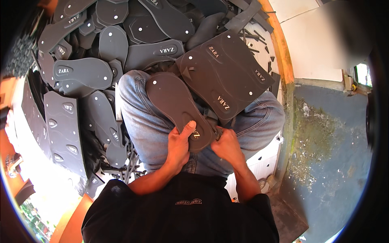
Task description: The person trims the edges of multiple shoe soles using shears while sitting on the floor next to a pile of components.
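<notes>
A black sandal sole (172,99) lies slantwise over my lap, its wider end with a white dot pointing away from me. My left hand (179,142) grips its near end, thumb pressed on top over the raised oval. Against the right side of that same end, my right hand (227,146) has its fingers closed. A dark scrap shows beside those fingertips, but what they pinch is partly hidden. Resting on my right knee is a black sheet (227,75) moulded with several sole outlines and white dots. A small dark offcut (189,73) sits on its left part.
Loose black soles (113,44) are heaped beyond my knees and to the left. Another moulded sheet (65,133) stands at the left. Thin offcuts (255,40) litter the far right, beside an orange-brown edge (279,44). A stained grey floor (324,141) extends at the right.
</notes>
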